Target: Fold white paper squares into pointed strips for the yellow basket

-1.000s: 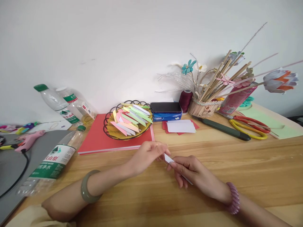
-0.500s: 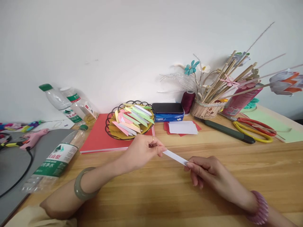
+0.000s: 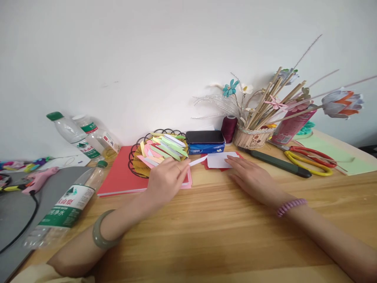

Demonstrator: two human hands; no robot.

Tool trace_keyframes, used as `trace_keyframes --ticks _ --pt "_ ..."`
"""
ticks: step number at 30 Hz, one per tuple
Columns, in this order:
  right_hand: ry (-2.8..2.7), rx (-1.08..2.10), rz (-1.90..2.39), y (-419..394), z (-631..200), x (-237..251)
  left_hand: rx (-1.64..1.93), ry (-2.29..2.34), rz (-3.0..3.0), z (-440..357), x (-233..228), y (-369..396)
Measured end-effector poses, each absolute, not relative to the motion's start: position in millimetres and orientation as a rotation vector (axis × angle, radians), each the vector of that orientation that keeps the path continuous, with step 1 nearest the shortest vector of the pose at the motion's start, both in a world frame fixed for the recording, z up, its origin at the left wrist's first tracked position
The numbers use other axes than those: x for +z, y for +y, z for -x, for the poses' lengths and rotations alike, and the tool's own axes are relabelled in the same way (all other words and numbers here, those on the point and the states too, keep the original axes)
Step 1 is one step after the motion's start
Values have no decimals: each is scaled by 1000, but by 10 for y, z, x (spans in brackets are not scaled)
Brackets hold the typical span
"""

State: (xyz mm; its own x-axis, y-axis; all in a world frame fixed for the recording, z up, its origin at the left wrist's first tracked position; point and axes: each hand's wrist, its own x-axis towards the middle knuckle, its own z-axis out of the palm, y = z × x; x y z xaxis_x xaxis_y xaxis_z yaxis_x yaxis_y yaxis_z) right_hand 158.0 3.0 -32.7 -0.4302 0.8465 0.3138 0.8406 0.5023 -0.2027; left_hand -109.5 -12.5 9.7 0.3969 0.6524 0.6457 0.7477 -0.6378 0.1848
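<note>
Pinched in my left hand (image 3: 166,181) is a narrow folded white paper strip (image 3: 198,160), its tip pointing right. This hand is just in front of a yellow basket (image 3: 141,167) with a black looped rim, heaped with folded paper pieces (image 3: 165,147) in pink, green, yellow and white. My right hand (image 3: 250,175) reaches over a small stack of white paper rectangles (image 3: 219,160), fingers stretched out with the tips on its right part. Red paper (image 3: 207,166) shows under that stack.
Red sheets (image 3: 118,177) lie under the basket. Plastic bottles (image 3: 69,206) and a pink glue gun (image 3: 41,180) are at left. Behind are a phone (image 3: 204,137) on a blue pack and a thread spool (image 3: 229,129). A dark green-handled tool (image 3: 278,163) and red-yellow-handled pliers (image 3: 309,161) lie right.
My right hand has let go of the white strip and moved up to the white paper stack. My left hand has moved slightly left and down toward the basket, keeping the strip.
</note>
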Motion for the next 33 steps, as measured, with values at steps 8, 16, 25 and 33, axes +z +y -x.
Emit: trace_keyframes --ticks 8,16,25,33 --pt "-2511 -82 1444 360 -1629 -358 -313 -958 2191 1016 -173 -199" --pt "-2408 -6 1583 451 -1806 -328 -73 -1293 2117 906 -363 -199" --pt "-2378 168 1379 594 -1857 -461 51 -1274 2222 901 -267 -216" --pt "-2241 354 1421 588 -1828 -440 30 -1249 2230 917 -263 -215"
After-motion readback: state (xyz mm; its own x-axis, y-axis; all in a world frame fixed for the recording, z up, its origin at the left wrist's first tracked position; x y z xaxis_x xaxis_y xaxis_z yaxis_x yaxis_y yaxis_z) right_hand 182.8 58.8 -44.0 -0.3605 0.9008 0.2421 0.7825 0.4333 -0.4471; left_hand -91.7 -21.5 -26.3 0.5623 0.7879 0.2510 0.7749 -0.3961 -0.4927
